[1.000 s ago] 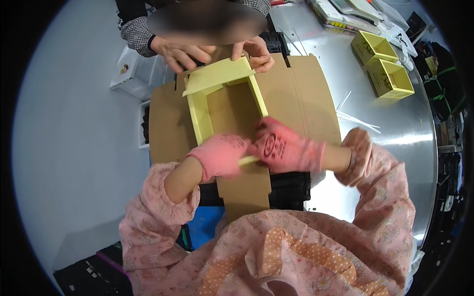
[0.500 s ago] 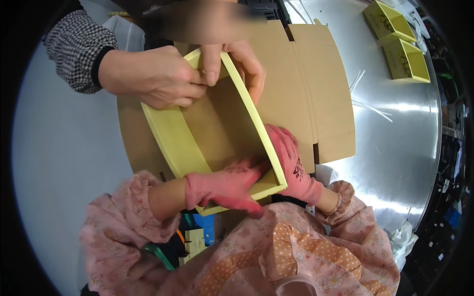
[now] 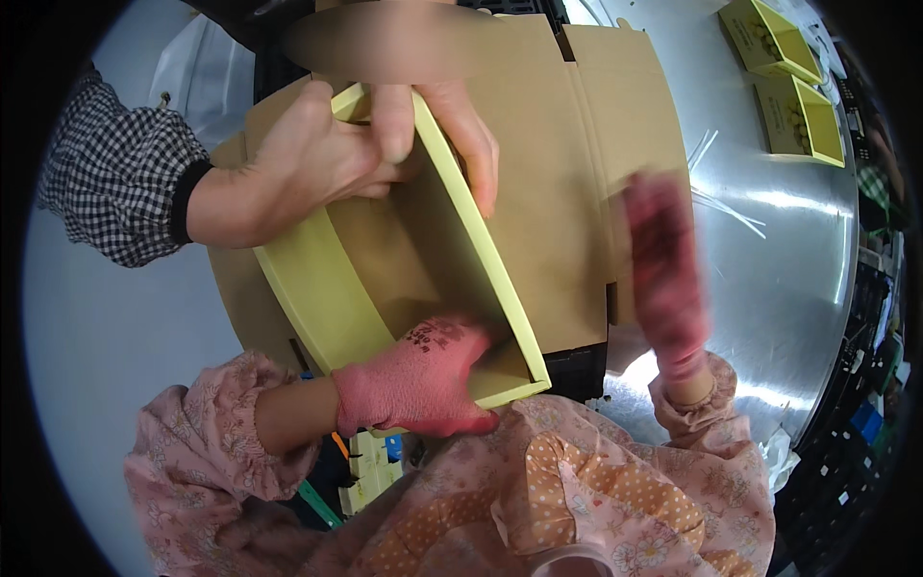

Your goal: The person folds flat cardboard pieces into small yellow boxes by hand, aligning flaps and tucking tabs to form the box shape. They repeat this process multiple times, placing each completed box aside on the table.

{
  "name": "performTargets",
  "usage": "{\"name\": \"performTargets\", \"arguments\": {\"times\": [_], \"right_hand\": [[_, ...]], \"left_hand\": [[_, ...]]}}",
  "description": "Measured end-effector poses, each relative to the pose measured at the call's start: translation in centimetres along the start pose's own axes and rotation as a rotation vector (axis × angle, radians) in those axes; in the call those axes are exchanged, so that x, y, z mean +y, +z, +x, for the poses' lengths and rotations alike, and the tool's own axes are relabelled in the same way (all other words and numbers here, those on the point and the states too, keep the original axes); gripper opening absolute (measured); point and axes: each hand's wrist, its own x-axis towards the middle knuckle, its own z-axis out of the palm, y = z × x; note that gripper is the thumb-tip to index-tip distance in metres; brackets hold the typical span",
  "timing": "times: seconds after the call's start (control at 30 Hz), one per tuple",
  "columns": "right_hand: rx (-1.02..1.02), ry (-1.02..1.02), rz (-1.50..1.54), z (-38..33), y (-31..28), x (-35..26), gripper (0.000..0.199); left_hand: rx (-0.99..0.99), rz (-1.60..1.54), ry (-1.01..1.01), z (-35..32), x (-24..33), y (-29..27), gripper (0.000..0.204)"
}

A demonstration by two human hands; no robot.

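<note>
A pale yellow open box (image 3: pixel 300 293) tilts over brown cardboard, its near end close to my body. My left hand (image 3: pixel 418 380), in a pink glove, grips the near wall. Its fingers reach inside while the thumb stays outside. My right hand (image 3: pixel 666 274), gloved alike, is off the box, near the cardboard's right edge. Motion smears its fingers. Across from me a co-worker's left-side hand (image 3: pixel 288 168) pinches inside the far corner; what it pinches is hidden. Their other hand (image 3: pixel 461 135) holds the far end, thumb inside and fingers outside.
Flattened cardboard (image 3: pixel 538 192) lies under the box. On the metal table (image 3: pixel 750 279) to the right are thin white strips (image 3: pixel 726 213). Two small yellow boxes (image 3: pixel 769 43) (image 3: pixel 803 120) stand at the far right. A translucent bin (image 3: pixel 202 72) is at the far left.
My right hand has let go of the box's right side and swung right and away. The box has shifted slightly left and nearer. The co-worker's left-side arm has moved left.
</note>
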Motion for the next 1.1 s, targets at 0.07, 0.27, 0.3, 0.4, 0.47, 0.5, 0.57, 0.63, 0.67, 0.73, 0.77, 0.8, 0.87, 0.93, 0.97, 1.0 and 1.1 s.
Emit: {"name": "performTargets", "arguments": {"times": [0.07, 0.27, 0.3, 0.4, 0.47, 0.5, 0.57, 0.63, 0.67, 0.73, 0.77, 0.8, 0.87, 0.93, 0.97, 1.0, 1.1], "right_hand": [[0.488, -0.095, 0.302, -0.2, 1.3, 3.0, 0.077], [0.471, 0.113, 0.101, 4.0, 10.6, 2.5, 0.069], [0.442, 0.092, 0.069, 3.4, 10.8, 2.1, 0.067], [0.376, -0.172, -0.279, 0.1, 9.3, 1.9, 0.066], [0.258, -0.428, -0.553, -0.8, 8.8, 0.4, 0.063], [0.024, -0.577, -0.685, 0.4, 9.0, -0.5, 0.062], [-0.208, -0.436, -1.173, 1.8, 10.3, -3.9, 0.064], [-0.267, -0.325, -1.320, 2.6, 11.0, -5.7, 0.068], [-0.314, -0.264, -1.364, 2.7, 10.9, -6.3, 0.068], [-0.451, -0.260, -1.630, 3.2, 11.4, -6.7, 0.065], [-0.580, -0.219, -1.668, 3.8, 11.5, -6.4, 0.062], [-0.690, -0.158, -1.723, 4.2, 11.9, -6.4, 0.059], [-0.919, 0.028, -1.662, 6.0, 12.3, -6.0, 0.057], [-1.178, 0.279, -1.434, 9.7, 13.9, -5.2, 0.057], [-1.269, 0.440, -1.310, 11.3, 14.6, -4.4, 0.058], [-1.333, 0.612, -1.266, 12.3, 14.8, -3.5, 0.073], [-1.359, 0.725, -1.235, 12.8, 14.4, -2.3, 0.088]], "left_hand": [[-0.073, 0.109, -0.071, 0.6, -0.5, 0.1, 0.059], [-0.099, 0.193, 0.069, 0.1, -1.2, -0.6, 0.052], [-0.057, 0.242, 0.100, -0.2, -0.9, -0.7, 0.053], [0.068, 0.309, 0.128, -0.1, -2.0, -0.4, 0.057], [-0.084, 0.281, -0.102, -0.4, 0.4, -1.9, 0.058], [-0.051, 0.292, -0.086, -0.9, 0.5, -1.7, 0.058], [0.131, 0.314, 0.031, -2.3, 0.0, -0.3, 0.059], [0.369, 0.485, 0.123, -4.1, 0.5, 0.3, 0.056], [0.522, 0.632, 0.148, -6.1, 1.4, 0.2, 0.054], [0.871, 0.681, 0.173, -9.4, 0.8, 1.3, 0.055], [1.062, 0.580, 0.184, -10.3, -0.7, 2.1, 0.058], [1.243, 0.470, 0.225, -10.6, -2.4, 2.8, 0.060], [1.503, -0.539, 0.144, -7.2, -5.0, 6.3, 0.049], [1.477, -1.185, 0.087, -5.0, -7.8, 12.0, 0.050], [1.380, -1.320, 0.134, -4.4, -8.6, 13.1, 0.052], [1.279, -1.453, 0.163, -3.7, -8.9, 13.8, 0.055], [1.149, -1.464, 0.185, -2.4, -10.0, 14.9, 0.054]]}}
